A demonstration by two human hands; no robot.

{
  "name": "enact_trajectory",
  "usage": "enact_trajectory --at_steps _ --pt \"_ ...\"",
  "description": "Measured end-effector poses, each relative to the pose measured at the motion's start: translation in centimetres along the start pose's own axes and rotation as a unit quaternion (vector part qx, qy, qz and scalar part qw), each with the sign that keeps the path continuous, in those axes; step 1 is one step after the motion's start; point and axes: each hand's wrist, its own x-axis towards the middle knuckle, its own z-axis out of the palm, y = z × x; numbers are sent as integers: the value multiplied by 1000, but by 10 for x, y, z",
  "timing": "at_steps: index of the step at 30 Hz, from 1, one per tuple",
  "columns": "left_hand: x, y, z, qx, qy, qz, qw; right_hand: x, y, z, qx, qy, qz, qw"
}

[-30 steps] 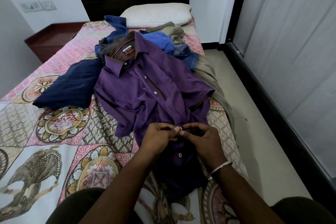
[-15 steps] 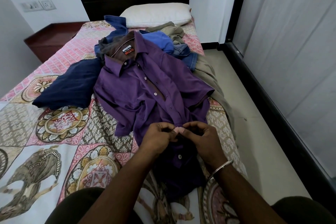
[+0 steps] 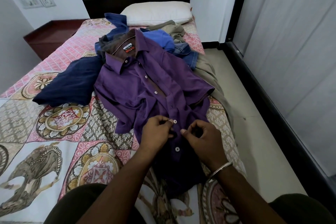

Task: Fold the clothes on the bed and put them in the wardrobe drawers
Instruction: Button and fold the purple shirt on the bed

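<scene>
From the head camera I see the purple shirt (image 3: 145, 85) spread front-up on the patterned bedspread (image 3: 54, 132), its collar toward the pillow (image 3: 158, 12). My left hand (image 3: 156, 133) curls its fingers at the shirt's button placket, fingertips pinching the cloth just beside a white button (image 3: 175, 121). My right hand (image 3: 203, 138) is curled too, thumb and fingers pinching the placket's other edge just below. More clothes (image 3: 171, 42) lie heaped behind the collar.

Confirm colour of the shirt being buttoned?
Purple shirt, white buttons, brown lining inside the collar. Head view is the only view and shows it clearly.
</scene>
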Motion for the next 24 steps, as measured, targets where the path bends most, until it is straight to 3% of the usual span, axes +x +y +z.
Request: enact_trajectory --at_steps 2,4,6,12,14,17,21,24 --pt "3 -4 -1 34 25 18 999 -3 -5 -11 -105 -86 13 991" --pt "3 -4 -1 52 36 14 998 -6 -9 -22 -203 -215 50 954" --pt "1 -4 -1 63 43 12 997 -13 -9 -28 -259 -289 59 920" --pt "-6 0 -3 93 28 3 995 -48 -13 -6 -323 -177 -56 928" --pt "-7 1 -5 95 34 3 995 -50 -24 -6 -313 -178 -60 931" --pt "-9 5 -7 66 52 -1 997 -52 -51 -20 -361 -247 26 899" --pt "-13 9 -14 131 92 12 987 -58 -79 -37 -411 -414 28 812" --pt "-16 9 -16 203 91 16 975 -65 -79 -35 -432 -488 41 757"
